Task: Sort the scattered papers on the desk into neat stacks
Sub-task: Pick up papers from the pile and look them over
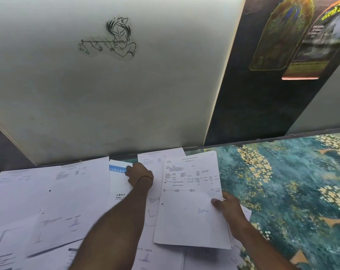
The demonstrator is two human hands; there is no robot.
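Printed in white on the blue band of the blue-banded sheet: East Asian characters, only partly legible, right end hidden under the left hand. Lower on that sheet, in small black type: roughly 辻電気店, with finer lines beneath too small to read. On the printed form pinched by the right hand: columns of tiny type, unreadable, plus a blue handwritten signature low on the page, not decipherable. On the arched poster at upper right: blurred yellow Devanagari lettering along the orange arch, and red digits beginning "20", cut off at the frame edge. On the other papers across the surface: blurred print only.
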